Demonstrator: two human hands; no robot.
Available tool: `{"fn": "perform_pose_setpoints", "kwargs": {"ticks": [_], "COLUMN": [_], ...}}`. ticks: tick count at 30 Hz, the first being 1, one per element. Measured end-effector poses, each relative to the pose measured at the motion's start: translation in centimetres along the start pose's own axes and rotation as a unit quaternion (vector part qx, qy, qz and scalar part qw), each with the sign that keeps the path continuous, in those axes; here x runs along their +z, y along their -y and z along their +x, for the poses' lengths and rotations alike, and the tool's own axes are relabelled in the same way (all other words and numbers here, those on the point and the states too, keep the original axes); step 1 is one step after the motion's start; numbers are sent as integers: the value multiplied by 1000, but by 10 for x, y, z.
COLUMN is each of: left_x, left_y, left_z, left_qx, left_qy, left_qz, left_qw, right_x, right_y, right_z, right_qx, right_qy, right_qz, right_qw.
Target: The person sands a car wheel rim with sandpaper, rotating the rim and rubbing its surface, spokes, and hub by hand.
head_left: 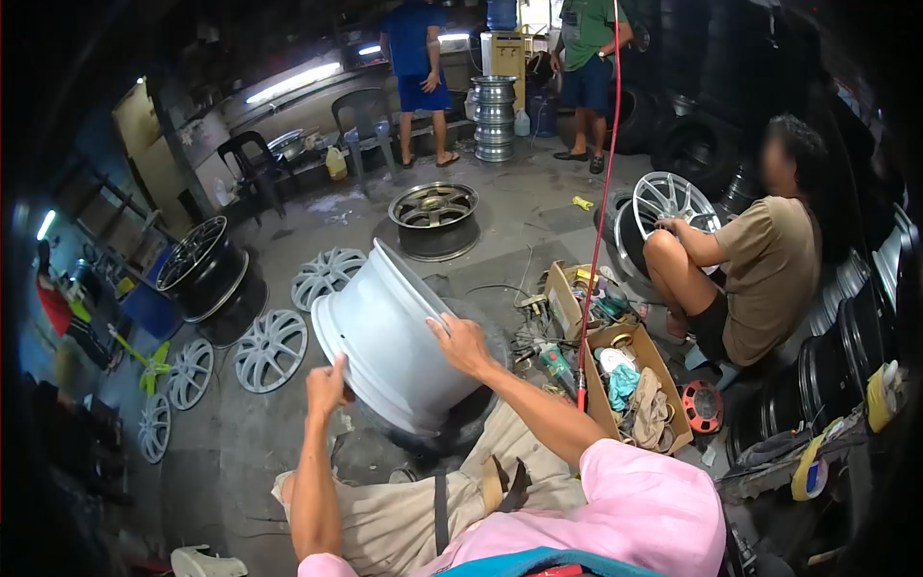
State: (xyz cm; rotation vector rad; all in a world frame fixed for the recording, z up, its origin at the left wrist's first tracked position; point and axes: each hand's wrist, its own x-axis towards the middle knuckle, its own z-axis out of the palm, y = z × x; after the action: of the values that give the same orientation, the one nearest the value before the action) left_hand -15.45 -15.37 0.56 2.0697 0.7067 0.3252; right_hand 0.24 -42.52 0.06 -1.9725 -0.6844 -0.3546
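A large pale grey wheel barrel stands tilted in front of my knees, over a dark tire. My left hand grips its lower left rim, thumb up and the fingers curled round the edge. On the upper right rim lies my right hand, its fingers bent over the edge. The inside of the barrel is turned away and hidden. Just left of the barrel, grey spoked wheel faces lie on the floor.
A bronze wheel lies ahead, a black wheel at the left. Boxes of tools and rags stand at my right beside a red hose. A seated person holds a silver wheel. Two people stand at the back.
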Motion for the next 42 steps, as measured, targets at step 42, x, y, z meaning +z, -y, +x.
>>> {"fn": "perform_pose_setpoints", "kwargs": {"ticks": [42], "left_x": [73], "left_y": [-97], "left_z": [159], "left_qx": [89], "left_qy": [-2], "left_qz": [-59], "left_qw": [994], "right_x": [-105], "right_y": [-35], "right_z": [11], "right_qx": [34], "right_qy": [-46], "right_qz": [-21], "right_qw": [998]}}
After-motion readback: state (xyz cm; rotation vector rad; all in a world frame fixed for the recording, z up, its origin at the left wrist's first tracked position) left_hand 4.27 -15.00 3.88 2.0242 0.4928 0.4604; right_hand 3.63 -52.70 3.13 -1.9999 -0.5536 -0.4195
